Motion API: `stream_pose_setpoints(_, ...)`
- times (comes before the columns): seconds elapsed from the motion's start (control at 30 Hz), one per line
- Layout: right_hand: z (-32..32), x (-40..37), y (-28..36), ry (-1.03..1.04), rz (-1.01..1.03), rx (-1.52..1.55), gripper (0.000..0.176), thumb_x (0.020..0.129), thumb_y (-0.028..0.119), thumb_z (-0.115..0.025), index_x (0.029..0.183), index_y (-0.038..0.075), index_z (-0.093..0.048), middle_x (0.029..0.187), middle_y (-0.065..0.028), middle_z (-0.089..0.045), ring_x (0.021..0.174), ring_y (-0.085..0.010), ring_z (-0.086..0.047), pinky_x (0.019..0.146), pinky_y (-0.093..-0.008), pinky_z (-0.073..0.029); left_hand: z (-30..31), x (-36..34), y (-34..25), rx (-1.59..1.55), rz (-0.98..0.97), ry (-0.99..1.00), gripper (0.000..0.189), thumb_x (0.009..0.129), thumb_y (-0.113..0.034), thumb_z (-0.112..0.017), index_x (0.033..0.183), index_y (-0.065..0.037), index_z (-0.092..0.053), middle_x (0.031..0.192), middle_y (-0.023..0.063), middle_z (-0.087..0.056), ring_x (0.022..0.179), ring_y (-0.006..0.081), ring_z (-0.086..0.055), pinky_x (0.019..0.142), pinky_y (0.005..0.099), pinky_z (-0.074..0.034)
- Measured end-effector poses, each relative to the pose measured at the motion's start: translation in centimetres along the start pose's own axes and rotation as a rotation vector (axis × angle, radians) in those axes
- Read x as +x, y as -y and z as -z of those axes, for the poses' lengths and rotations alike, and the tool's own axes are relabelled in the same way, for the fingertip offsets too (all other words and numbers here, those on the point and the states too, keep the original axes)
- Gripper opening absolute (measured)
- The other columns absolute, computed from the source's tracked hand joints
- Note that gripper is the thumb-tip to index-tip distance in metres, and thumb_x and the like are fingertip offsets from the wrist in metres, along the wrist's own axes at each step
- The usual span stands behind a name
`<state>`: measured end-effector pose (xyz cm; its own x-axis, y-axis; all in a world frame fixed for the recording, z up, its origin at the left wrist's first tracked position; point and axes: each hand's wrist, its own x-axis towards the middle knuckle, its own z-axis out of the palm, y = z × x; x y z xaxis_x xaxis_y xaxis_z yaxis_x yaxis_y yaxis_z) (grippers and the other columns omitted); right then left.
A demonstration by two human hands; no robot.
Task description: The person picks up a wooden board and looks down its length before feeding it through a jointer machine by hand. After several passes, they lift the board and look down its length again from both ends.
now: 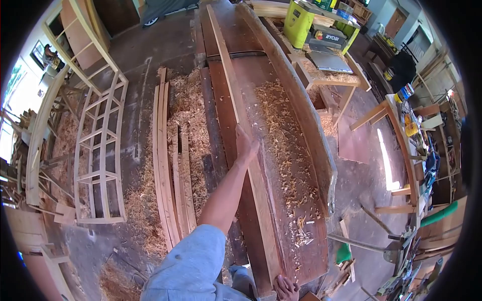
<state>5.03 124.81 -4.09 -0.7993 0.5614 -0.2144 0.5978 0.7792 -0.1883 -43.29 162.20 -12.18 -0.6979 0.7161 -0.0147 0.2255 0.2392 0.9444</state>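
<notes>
A long, narrow wooden board runs lengthwise over a dark reddish-brown workbench. Partway along it, my left hand is closed over the board, the arm stretched forward in a grey-blue sleeve. My right hand is at the board's near end, its fingers curled against the end; part of this hand is cut off by the lower frame edge. Curled wood shavings lie scattered on the bench, to the right of the board. A thick rough-edged slab borders the bench's right side.
Several wooden strips lie among shavings on the floor to the left. A ladder-like wooden frame lies farther left. A green Ryobi planer stands on a wooden stand at the upper right. Clamps and tools crowd the right side.
</notes>
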Motion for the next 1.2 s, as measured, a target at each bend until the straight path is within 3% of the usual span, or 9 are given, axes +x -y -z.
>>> stream_pose_setpoints(0.1,0.0,1.3,-0.3,-0.047,0.017,0.004,0.049,0.084,0.031,-0.057,0.130,0.013,-0.059,0.149,-0.0083,-0.044,0.136,-0.0253,-0.038,0.109,-0.0505,-0.023,0.0,1.4,0.3,0.128,-0.043,-0.052,0.095,0.069,-0.007,-0.062,0.146,0.011,-0.010,0.118,0.0374,-0.054,0.103,0.0431,-0.061,0.085,0.0448,-0.049)
stream_pose_setpoints(0.2,-0.2,2.4,-0.6,-0.127,0.026,0.015,0.052,0.082,0.033,-0.057,0.131,0.015,-0.059,0.149,-0.0060,-0.044,0.137,-0.0221,-0.038,0.109,-0.0504,-0.021,0.2,2.3,0.2,0.082,0.047,-0.001,0.099,0.069,-0.013,-0.066,0.147,0.011,-0.010,0.127,0.0380,-0.049,0.117,0.0403,-0.056,0.096,0.0413,-0.046)
stream_pose_setpoints(0.3,-0.7,3.4,-0.5,-0.123,-0.010,0.025,0.055,0.080,0.035,-0.058,0.131,0.017,-0.059,0.151,-0.0040,-0.043,0.137,-0.0184,-0.038,0.110,-0.0509,-0.018,0.3,2.2,0.5,-0.009,-0.068,-0.109,0.096,0.077,-0.026,-0.070,0.147,0.010,-0.015,0.139,0.0348,-0.042,0.133,0.0361,-0.043,0.108,0.0381,-0.036)
stream_pose_setpoints(0.37,-0.4,4.2,-0.8,-0.113,0.008,-0.018,0.053,0.082,0.036,-0.058,0.132,0.018,-0.059,0.151,-0.0038,-0.043,0.138,-0.0183,-0.037,0.111,-0.0509,-0.016,1.7,0.3,-0.6,-0.194,0.069,-0.066,0.085,0.090,-0.044,-0.062,0.144,0.010,-0.025,0.143,0.0327,-0.039,0.135,0.0403,-0.039,0.114,0.0408,-0.029)
stream_pose_setpoints(0.43,-0.2,5.4,-1.0,-0.106,0.026,-0.061,0.052,0.084,0.036,-0.058,0.133,0.019,-0.058,0.151,-0.0036,-0.042,0.139,-0.0183,-0.036,0.112,-0.0509,-0.014,3.1,-2.7,0.0,-0.171,-0.005,-0.021,0.070,0.099,-0.043,-0.047,0.144,0.008,-0.030,0.144,0.0301,-0.039,0.135,0.0401,-0.039,0.114,0.0411,-0.028)
stream_pose_setpoints(0.53,0.5,7.4,-1.3,-0.196,0.085,-0.351,0.056,0.085,0.039,-0.057,0.137,0.019,-0.054,0.154,-0.0029,-0.038,0.142,-0.0173,-0.032,0.114,-0.0539,-0.013,5.8,-9.1,2.4,0.252,-0.294,0.057,0.055,0.101,-0.031,-0.045,0.141,0.004,-0.037,0.144,0.0253,-0.042,0.135,0.0394,-0.039,0.114,0.0461,-0.027)
stream_pose_setpoints(0.6,1.4,8.8,-1.4,-0.240,0.093,-0.102,0.042,0.076,0.013,-0.062,0.118,0.014,-0.065,0.126,-0.0036,-0.062,0.118,-0.0178,-0.054,0.101,-0.0492,-0.033,7.3,-14.0,2.7,0.485,-0.383,0.076,0.052,0.100,-0.028,-0.046,0.141,0.003,-0.039,0.144,0.0238,-0.043,0.135,0.0387,-0.040,0.114,0.0490,-0.027)
stream_pose_setpoints(0.67,1.5,9.6,-1.6,-0.198,0.085,-0.154,0.050,0.073,0.015,-0.063,0.124,0.019,-0.062,0.135,0.0007,-0.056,0.126,-0.0150,-0.045,0.102,-0.0484,-0.027,8.2,-17.5,2.3,0.823,-0.491,0.135,0.052,0.097,-0.028,-0.048,0.141,-0.001,-0.041,0.146,0.0198,-0.041,0.138,0.0357,-0.035,0.114,0.0536,-0.025)
stream_pose_setpoints(1.2,3.7,18.5,-2.8,-0.250,0.152,-0.112,0.056,0.072,0.012,-0.064,0.128,0.015,-0.058,0.139,-0.0011,-0.053,0.131,-0.0141,-0.042,0.102,-0.0494,-0.023,7.4,-17.4,1.9,0.931,-0.368,0.198,0.053,0.099,-0.031,-0.040,0.147,-0.009,-0.036,0.156,0.0132,-0.028,0.145,0.0316,-0.022,0.115,0.0532,-0.018)
